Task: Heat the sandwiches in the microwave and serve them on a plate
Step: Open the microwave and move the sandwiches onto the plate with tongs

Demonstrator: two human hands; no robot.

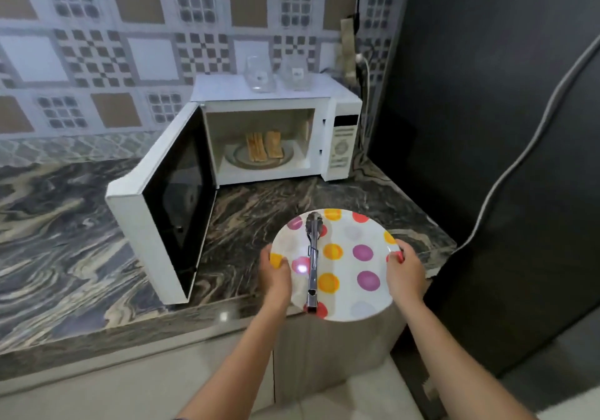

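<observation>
A white microwave [341, 101] stands at the back of the counter with its door [168, 205] swung wide open to the left. Inside, two toasted sandwiches [263, 145] lie side by side on the glass turntable [234, 157]. In front of it I hold a white plate with coloured dots [352, 267] over the counter's front edge. My left hand [276, 268] grips its left rim and my right hand [404, 268] grips its right rim. Metal tongs [313, 257] lie lengthwise across the plate.
The marble-patterned counter [65, 241] stretches to the left. Two clear glass containers [276, 73] stand on top of the microwave. A dark fridge [503, 127] rises directly to the right, with a power cable [367, 72] at the wall corner. Patterned tiles cover the back wall.
</observation>
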